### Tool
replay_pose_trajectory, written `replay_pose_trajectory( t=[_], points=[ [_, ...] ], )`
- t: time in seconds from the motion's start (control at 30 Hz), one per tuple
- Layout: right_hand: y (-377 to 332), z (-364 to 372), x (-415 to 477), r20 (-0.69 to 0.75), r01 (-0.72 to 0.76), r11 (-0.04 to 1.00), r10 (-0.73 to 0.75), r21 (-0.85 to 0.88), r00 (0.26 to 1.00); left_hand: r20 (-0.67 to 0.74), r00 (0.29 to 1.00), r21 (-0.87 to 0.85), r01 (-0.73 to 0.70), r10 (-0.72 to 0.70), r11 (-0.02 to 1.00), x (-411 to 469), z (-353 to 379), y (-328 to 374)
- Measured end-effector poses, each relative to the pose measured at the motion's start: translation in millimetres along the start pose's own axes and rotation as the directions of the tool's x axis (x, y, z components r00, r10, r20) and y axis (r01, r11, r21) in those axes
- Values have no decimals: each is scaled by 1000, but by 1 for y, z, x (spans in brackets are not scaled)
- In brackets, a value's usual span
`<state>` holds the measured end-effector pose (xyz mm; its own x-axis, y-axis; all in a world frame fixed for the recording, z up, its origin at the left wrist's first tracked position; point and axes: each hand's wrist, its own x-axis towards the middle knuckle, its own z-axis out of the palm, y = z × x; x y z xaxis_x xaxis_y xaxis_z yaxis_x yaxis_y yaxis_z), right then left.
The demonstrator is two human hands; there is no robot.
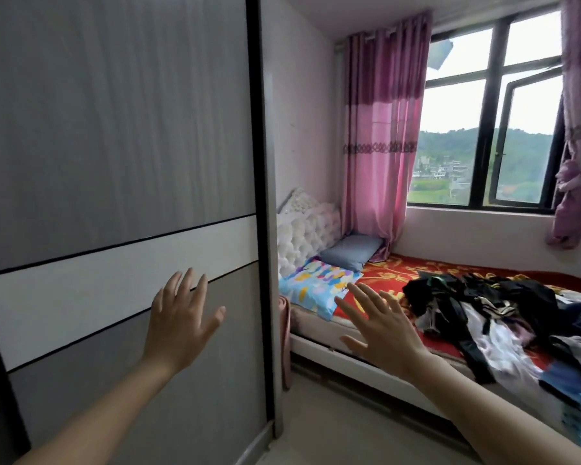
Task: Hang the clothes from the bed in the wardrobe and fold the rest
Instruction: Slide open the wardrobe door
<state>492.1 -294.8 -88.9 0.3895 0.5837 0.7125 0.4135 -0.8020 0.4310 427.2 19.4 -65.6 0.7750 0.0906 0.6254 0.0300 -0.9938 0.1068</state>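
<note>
Wardrobe (114, 129) fills the left, sliding door shut. Left hand (182, 313) raised in front of the door's white band, fingers spread, holding nothing; can't tell if the palm touches the panel. Right hand (379, 325) also splayed and empty, hovering over the near edge of the bed (376, 275). Clothes (490, 317) lie heaped on the red cover, far right, untouched. Judged step: the very start, nothing hung or folded. Next likely needs the door slid open, or a garment picked off the heap.
</note>
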Motion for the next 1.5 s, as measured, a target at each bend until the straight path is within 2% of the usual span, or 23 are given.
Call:
replay_pose_trajectory(
  t=[0.23,0.33,0.4,0.53,0.6,0.83,1.0,1.13,1.37,1.5],
  points=[
    [7,92,88,4,173,985,-173,-1,985,-7,994,-60,110,-111,992,77,65,-55],
    [21,123,115,6,136,991,-136,-5,991,-29,993,-99,113,-116,989,111,94,-64],
    [31,148,124,40,97,995,-96,-14,995,22,993,-123,115,-114,986,140,116,-64],
    [59,192,113,143,96,994,-89,-47,986,126,991,-154,66,-47,986,174,174,-40],
    [78,209,102,179,106,992,-93,-67,979,113,993,-155,41,-24,987,189,207,-25],
    [168,273,87,149,73,988,-52,-139,987,113,993,-161,29,-11,987,250,288,49],
    [228,330,108,108,72,995,-64,-72,992,86,995,-112,59,-49,992,301,312,91],
    [245,377,136,48,74,997,-76,33,996,47,990,-25,131,-130,991,316,320,89],
    [190,457,182,-7,167,943,-173,286,985,128,938,201,292,-321,935,313,309,33],
    [155,485,212,-66,238,897,-230,372,971,50,930,276,339,-365,900,314,303,-7]
  ],
)
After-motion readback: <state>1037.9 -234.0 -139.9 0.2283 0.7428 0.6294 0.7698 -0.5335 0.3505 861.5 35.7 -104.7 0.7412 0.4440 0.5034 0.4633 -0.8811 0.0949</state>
